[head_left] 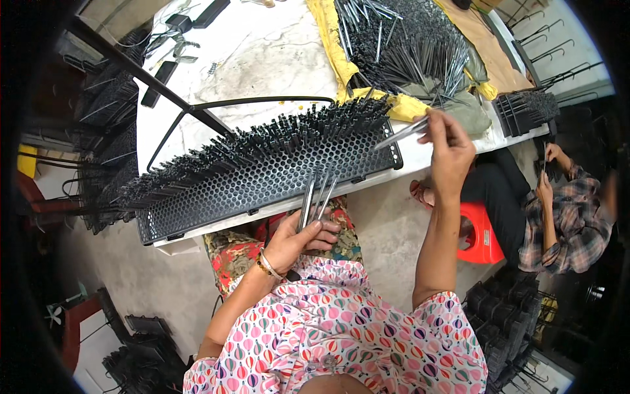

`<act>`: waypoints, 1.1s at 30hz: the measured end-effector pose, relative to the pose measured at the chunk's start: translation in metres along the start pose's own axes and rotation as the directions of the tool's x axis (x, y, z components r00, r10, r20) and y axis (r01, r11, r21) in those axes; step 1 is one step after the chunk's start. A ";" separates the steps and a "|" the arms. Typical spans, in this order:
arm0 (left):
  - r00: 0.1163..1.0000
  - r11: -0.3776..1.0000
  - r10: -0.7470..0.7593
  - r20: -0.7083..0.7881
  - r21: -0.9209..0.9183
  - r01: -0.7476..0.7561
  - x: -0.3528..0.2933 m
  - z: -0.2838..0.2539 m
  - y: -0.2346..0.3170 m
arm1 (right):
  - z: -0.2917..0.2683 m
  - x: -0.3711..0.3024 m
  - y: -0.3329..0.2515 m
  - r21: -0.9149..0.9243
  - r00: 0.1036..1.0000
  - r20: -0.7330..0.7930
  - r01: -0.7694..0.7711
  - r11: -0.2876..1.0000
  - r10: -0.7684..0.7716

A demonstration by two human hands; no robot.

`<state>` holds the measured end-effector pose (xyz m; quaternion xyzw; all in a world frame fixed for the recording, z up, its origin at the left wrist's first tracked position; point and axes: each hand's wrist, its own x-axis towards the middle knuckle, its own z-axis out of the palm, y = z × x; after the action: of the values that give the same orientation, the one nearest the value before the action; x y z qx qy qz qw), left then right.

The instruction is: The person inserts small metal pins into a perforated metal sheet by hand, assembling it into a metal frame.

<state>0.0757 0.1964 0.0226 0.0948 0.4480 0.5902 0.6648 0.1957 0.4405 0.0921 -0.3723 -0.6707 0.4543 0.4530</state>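
Observation:
In front of me lies a long black perforated rack, with many thin dark rods standing in its far rows and bare holes along the near side. My left hand is closed on several shiny metal rods, which point up over the rack's near edge, slightly fanned. Raised past the rack's right end, my right hand pinches thin metal rods between thumb and fingers. Their tips point down-left toward the rack's right end. How many they are I cannot tell.
A heap of loose rods lies on yellow-edged sheeting behind the rack. A black metal frame crosses the white table at left. At right, a co-worker sits by a red stool. Dark racks stand lower right.

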 end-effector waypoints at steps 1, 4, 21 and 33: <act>1.000 1.000 -0.001 0.002 0.006 0.001 0.001 0.001 0.000 | -0.001 0.009 0.004 -0.017 0.998 -0.029 0.060 0.998 -0.060; 0.999 0.998 -0.044 -0.030 -0.044 0.043 0.006 -0.001 -0.004 | -0.003 0.033 0.025 -0.028 0.980 0.000 0.199 0.980 -0.199; 0.994 0.995 -0.104 -0.043 -0.013 0.103 0.004 0.007 -0.002 | -0.006 0.056 0.039 -0.042 0.882 0.265 0.414 0.909 -0.389; 0.991 0.993 -0.115 -0.068 -0.032 0.113 0.008 0.015 -0.001 | 0.004 0.053 0.049 -0.098 0.826 0.327 0.513 0.853 -0.459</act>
<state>0.0860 0.2085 0.0268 0.0388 0.4674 0.5603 0.6827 0.1794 0.5028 0.0595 -0.1571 -0.8412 0.3100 0.4142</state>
